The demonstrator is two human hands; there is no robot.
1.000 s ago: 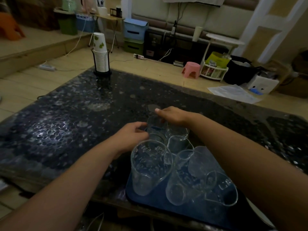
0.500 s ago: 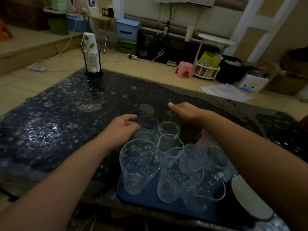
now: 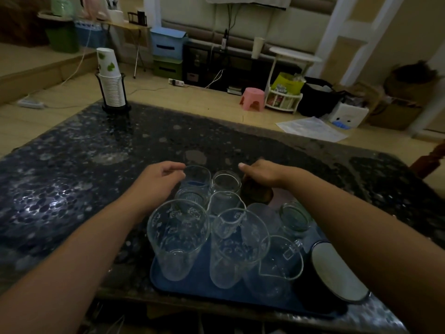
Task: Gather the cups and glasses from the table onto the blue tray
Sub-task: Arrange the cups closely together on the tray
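Note:
A blue tray [image 3: 202, 289] sits at the near edge of the dark speckled table [image 3: 72, 165]. Several clear glasses stand crowded on it: a tall patterned glass [image 3: 177, 237], a spouted one [image 3: 238, 247], a handled mug [image 3: 277, 263], a small jar [image 3: 295, 216] and two small glasses [image 3: 225, 182] at the far end. My left hand [image 3: 159, 182] hovers with loosely curled fingers beside the far left glass [image 3: 196, 175], thumb at its rim. My right hand [image 3: 262, 174] is closed over the top of a dark brown cup [image 3: 256, 194] at the tray's far right.
A dark cup with a white inside [image 3: 337, 273] rests at the tray's right end. A stack of paper cups in a black holder [image 3: 110, 83] stands at the table's far left corner. On the floor beyond are a pink stool [image 3: 252, 98], papers and boxes.
My left hand has let go of the small glass and drawn slightly left. My right hand has come down onto the brown cup. The view has shifted, showing more of the tray's right end.

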